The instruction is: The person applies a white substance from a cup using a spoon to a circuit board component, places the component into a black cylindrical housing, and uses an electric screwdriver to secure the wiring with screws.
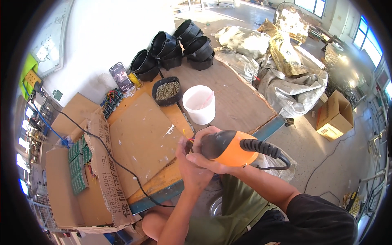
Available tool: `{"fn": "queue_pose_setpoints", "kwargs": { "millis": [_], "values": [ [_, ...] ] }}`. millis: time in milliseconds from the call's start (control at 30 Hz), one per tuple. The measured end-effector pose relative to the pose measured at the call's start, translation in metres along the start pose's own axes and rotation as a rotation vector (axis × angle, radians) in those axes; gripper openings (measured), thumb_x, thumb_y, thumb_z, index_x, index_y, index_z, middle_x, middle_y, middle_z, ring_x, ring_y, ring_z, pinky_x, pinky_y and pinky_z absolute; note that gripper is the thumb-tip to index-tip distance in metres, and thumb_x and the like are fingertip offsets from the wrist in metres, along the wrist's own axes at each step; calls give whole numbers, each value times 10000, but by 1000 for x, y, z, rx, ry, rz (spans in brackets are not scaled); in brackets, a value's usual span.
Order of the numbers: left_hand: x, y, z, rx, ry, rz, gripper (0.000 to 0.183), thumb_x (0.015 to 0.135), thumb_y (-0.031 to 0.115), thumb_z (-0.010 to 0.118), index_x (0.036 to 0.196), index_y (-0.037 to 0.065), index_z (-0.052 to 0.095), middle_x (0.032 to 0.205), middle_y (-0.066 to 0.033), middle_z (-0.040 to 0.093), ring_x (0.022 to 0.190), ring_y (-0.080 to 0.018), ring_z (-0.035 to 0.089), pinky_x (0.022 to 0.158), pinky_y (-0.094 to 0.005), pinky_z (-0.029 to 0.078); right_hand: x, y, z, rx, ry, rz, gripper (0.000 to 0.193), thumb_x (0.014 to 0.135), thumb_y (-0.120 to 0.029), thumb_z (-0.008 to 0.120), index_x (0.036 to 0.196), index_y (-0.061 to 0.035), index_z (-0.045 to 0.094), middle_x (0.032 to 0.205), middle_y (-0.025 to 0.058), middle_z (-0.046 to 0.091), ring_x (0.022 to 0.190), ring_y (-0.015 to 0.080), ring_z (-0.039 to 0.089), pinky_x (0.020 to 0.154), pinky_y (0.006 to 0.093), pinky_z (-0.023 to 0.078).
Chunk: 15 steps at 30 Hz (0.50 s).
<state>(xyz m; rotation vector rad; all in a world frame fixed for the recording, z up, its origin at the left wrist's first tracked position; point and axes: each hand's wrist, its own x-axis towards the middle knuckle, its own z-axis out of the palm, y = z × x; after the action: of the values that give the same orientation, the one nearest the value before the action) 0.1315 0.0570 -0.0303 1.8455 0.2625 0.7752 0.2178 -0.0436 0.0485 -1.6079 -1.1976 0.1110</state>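
Hands: 2, at the centre of the clock; coloured wires [190,139] are pinched in the fingertips of the left hand [191,164], and 1 tool is gripped by the right hand [213,164].
Power tool: 1, orange and black [236,149], held just at 3 o'clock of the left hand; its tip is hidden.
Wires: at least 2, yellow and red; the exact count cannot be told.
Bucket: 1 white bucket [198,110], at 12 o'clock.
Tray: 1 black tray [168,102] with small metal pieces, at 11.
Black pots: 4 groups [162,45], between 11 and 12.
Phone: 1 phone [121,76], propped between 10 and 11.
Cartons: 1 open carton [107,163] with green circuit boards [77,167], near 9; 1 floor carton [330,119], between 2 and 3.
In the way: cardboard sheet [143,141] crossed by 1 black cable [130,170], toward 8.
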Motion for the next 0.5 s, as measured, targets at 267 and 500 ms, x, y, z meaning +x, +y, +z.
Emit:
{"fn": "queue_pose_setpoints", "kwargs": {
  "millis": [267, 500],
  "values": [
    [5, 8, -3, -98, -31, -65, 1021, 731, 276, 837, 1432, -112, 203, 1335, -283, 493, 1221, -378, 539, 1047, -438, 416, 7, 3, 11, 439, 128, -155, 420, 771, -94, 820, 1101, -50, 564, 758, 14, 640, 669, 111, 622, 675, 256, 504],
    [2, 5, -6, 96, 33, 28, 1169, 595, 167, 901, 1477, -63, 169, 1338, -270, 470, 1250, -374, 513, 1084, -435, 398, -4, -26, -39, 400, 163, -90, 402, 785, -72, 773, 1092, -20, 518, 694, 1, 604, 627, 119, 590, 627, 277, 465]
  ]
}}
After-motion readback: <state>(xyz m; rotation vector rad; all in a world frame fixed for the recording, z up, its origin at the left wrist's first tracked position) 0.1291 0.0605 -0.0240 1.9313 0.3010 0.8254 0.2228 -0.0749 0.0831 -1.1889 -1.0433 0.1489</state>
